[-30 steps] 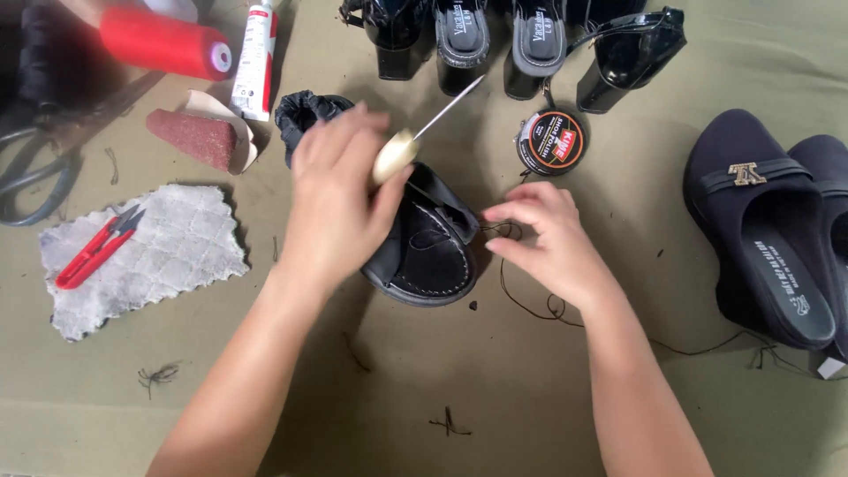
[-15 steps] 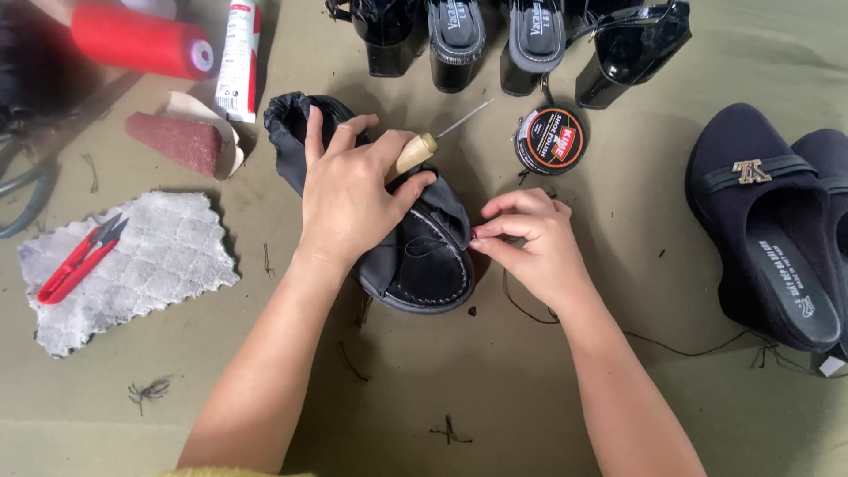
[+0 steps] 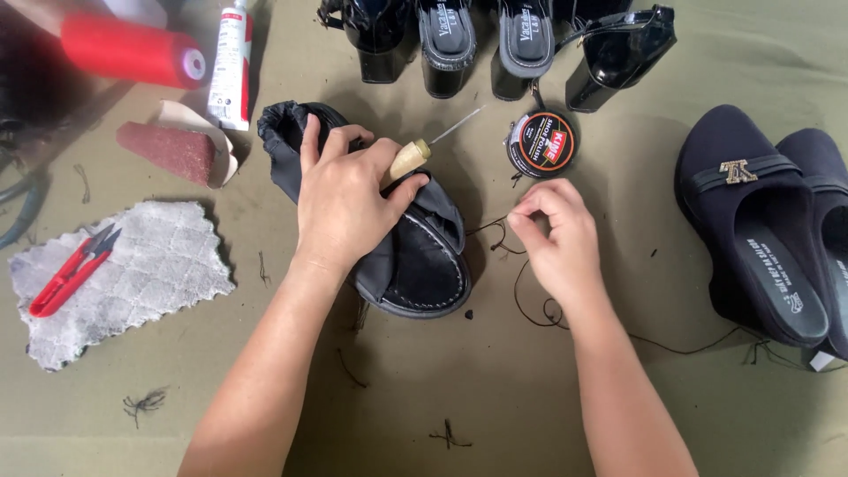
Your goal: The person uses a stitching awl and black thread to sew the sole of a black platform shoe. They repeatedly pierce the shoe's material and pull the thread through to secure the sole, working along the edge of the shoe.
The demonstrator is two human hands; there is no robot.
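We look down from above at our own two bare hands working on an olive-green cloth-covered table (image 3: pixel 265 415). Our left hand (image 3: pixel 349 199) presses down on a soft black leather shoe (image 3: pixel 415 265) that lies near the middle of the table, its stitched edge facing us and its crumpled heel end pointing away to the left. The left grip is closed around both the shoe and an awl with a pale wooden handle (image 3: pixel 411 159); the handle sits between thumb and forefinger, and its thin metal needle points up and to the right.

Our right hand (image 3: pixel 552 234) hovers just beside the shoe's right side, apart from it. Its fingertips are pinched together on a thin dark thread (image 3: pixel 530 305), which runs from the shoe to the fingers and loops loosely on the table below the hand.

Just beyond the right hand lies a round black tin of shoe polish (image 3: pixel 541 144). Along the far edge stand four glossy black heeled shoes (image 3: pixel 446 40). At the far right rests a pair of dark navy wedge shoes with a metal ornament (image 3: pixel 751 221).

To the left lie a quilted grey-white rag (image 3: pixel 141 265) carrying small red thread snips (image 3: pixel 71 269), a folded piece of reddish sandpaper (image 3: pixel 172 150), a white tube (image 3: pixel 231 62) and a blurred red cylinder (image 3: pixel 132 49).
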